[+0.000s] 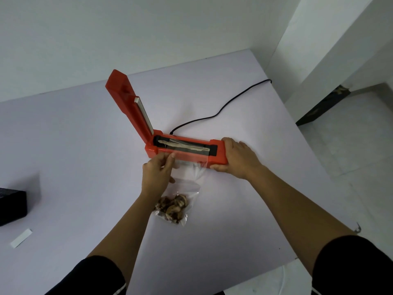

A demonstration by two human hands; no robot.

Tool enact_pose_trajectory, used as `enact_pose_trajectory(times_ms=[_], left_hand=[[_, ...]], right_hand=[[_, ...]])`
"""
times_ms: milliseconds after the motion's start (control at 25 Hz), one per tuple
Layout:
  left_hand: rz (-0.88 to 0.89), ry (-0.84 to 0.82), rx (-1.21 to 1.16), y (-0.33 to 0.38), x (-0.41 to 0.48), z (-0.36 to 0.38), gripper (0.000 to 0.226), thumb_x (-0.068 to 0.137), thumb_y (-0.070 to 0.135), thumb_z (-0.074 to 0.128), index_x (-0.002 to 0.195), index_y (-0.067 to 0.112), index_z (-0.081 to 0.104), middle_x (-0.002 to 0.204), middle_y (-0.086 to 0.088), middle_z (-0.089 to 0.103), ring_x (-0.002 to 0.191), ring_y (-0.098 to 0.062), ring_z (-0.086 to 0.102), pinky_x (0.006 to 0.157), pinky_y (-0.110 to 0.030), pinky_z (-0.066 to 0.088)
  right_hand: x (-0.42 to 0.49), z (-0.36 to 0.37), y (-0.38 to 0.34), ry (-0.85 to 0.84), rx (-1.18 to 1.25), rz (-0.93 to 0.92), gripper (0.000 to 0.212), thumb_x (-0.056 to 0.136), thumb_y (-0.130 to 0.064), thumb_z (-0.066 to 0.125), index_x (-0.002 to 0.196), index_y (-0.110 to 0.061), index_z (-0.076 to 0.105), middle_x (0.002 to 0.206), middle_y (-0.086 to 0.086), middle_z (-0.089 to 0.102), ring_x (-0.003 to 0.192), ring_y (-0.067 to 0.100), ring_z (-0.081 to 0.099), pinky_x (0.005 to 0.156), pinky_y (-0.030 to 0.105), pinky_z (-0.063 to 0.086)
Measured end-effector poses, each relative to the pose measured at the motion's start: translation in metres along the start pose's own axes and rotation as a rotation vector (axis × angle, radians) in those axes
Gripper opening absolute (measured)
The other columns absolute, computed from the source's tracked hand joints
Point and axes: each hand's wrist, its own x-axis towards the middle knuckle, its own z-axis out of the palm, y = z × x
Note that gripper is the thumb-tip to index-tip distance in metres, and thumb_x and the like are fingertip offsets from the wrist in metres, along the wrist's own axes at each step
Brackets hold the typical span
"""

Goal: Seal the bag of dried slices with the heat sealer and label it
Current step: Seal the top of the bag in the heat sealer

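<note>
Beyond my sleeves, left grip pinched the bag at the open heat sealer, right grip clasping its end.

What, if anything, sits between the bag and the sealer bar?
Nothing visible. The lid is up, the mouth of the bag lies across the bar; the left hand pinches its edge in front of the sealer.
</note>
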Motion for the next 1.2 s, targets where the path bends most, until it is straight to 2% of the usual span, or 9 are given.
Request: enact_pose_trajectory(times_ms=[200, 320, 520, 680, 760, 920, 1000, 1120, 1200], left_hand=[[0.144, 0.025, 0.016, 0.008, -0.001, 0.000, 0.021, 0.095, 0.023, 0.051, 0.091, 0.006, 0.064, 0.074, 0.001, 0.069, 0.041, -0.008, 0.057, 0.040, -0.016, 0.048], [0.241, 0.043, 0.046, 0.014, -0.005, -0.001, 0.024, 0.095, 0.023, 0.050, 0.089, 0.004, 0.063, 0.069, -0.009, 0.068, 0.051, -0.013, 0.060, 0.038, -0.012, 0.045], [0.246, 0.047, 0.054, 0.019, -0.009, 0.001, 0.025, 0.095, 0.025, 0.049, 0.088, 0.005, 0.062, 0.070, -0.010, 0.068, 0.053, -0.011, 0.061, 0.038, -0.011, 0.045], [0.274, 0.091, 0.064, 0.024, -0.013, 0.002, 0.024, 0.095, 0.024, 0.049, 0.088, 0.005, 0.062, 0.070, -0.010, 0.068, 0.042, -0.016, 0.055, 0.041, -0.023, 0.049], [0.284, 0.096, 0.067, 0.028, -0.014, 0.002, 0.022, 0.095, 0.022, 0.049, 0.089, 0.006, 0.062, 0.071, -0.010, 0.068, 0.044, -0.012, 0.055, 0.043, -0.024, 0.049], [0.306, 0.125, 0.077, 0.032, -0.020, 0.001, 0.025, 0.096, 0.024, 0.048, 0.085, 0.005, 0.061, 0.068, -0.009, 0.068, 0.043, -0.019, 0.056, 0.044, -0.037, 0.051], [0.263, 0.161, 0.027, 0.035, -0.020, -0.003, 0.026, 0.095, 0.022, 0.048, 0.082, 0.002, 0.060, 0.067, -0.010, 0.066, 0.043, -0.016, 0.055, 0.046, -0.031, 0.051], [0.214, 0.182, 0.043, 0.033, -0.019, -0.016, 0.026, 0.095, 0.021, 0.049, 0.083, 0.001, 0.061, 0.067, -0.007, 0.066, 0.044, -0.011, 0.052, 0.047, -0.012, 0.045], [0.202, 0.196, 0.048, 0.031, -0.018, -0.023, 0.027, 0.096, 0.022, 0.048, 0.085, 0.002, 0.062, 0.069, -0.013, 0.067, 0.044, -0.011, 0.049, 0.049, -0.015, 0.041]], right_hand=[[0.001, -0.002, 0.000, -0.008, -0.001, 0.013, 0.085, 0.071, -0.060, 0.068, 0.133, -0.015, 0.032, 0.130, 0.008, 0.049, 0.112, 0.027, 0.051, 0.093, 0.038, 0.041], [0.002, -0.001, -0.001, -0.013, -0.003, 0.009, 0.085, 0.071, -0.060, 0.068, 0.133, -0.014, 0.032, 0.130, 0.009, 0.049, 0.113, 0.028, 0.051, 0.095, 0.038, 0.040], [0.003, 0.001, -0.001, -0.005, -0.001, 0.003, 0.085, 0.071, -0.060, 0.068, 0.132, -0.014, 0.032, 0.130, 0.009, 0.049, 0.113, 0.028, 0.051, 0.096, 0.039, 0.040], [0.004, 0.002, 0.000, -0.010, -0.007, -0.002, 0.085, 0.070, -0.060, 0.068, 0.132, -0.013, 0.033, 0.130, 0.010, 0.050, 0.113, 0.028, 0.052, 0.096, 0.040, 0.040], [0.005, 0.002, 0.001, -0.005, -0.003, -0.005, 0.085, 0.070, -0.060, 0.069, 0.131, -0.013, 0.033, 0.129, 0.010, 0.050, 0.112, 0.029, 0.052, 0.096, 0.040, 0.041], [0.006, 0.004, 0.003, -0.002, -0.011, -0.012, 0.084, 0.071, -0.060, 0.068, 0.130, -0.012, 0.034, 0.128, 0.010, 0.050, 0.111, 0.029, 0.052, 0.095, 0.039, 0.041], [0.007, 0.004, 0.003, 0.016, -0.011, -0.018, 0.083, 0.070, -0.059, 0.069, 0.129, -0.012, 0.034, 0.127, 0.010, 0.051, 0.109, 0.029, 0.053, 0.094, 0.038, 0.040], [0.007, 0.004, 0.003, 0.029, 0.015, -0.026, 0.082, 0.070, -0.058, 0.070, 0.128, -0.012, 0.035, 0.126, 0.010, 0.052, 0.107, 0.029, 0.053, 0.091, 0.038, 0.041], [0.007, 0.005, 0.003, 0.038, -0.011, -0.029, 0.082, 0.071, -0.059, 0.069, 0.128, -0.011, 0.035, 0.126, 0.010, 0.052, 0.109, 0.029, 0.053, 0.093, 0.038, 0.040]])
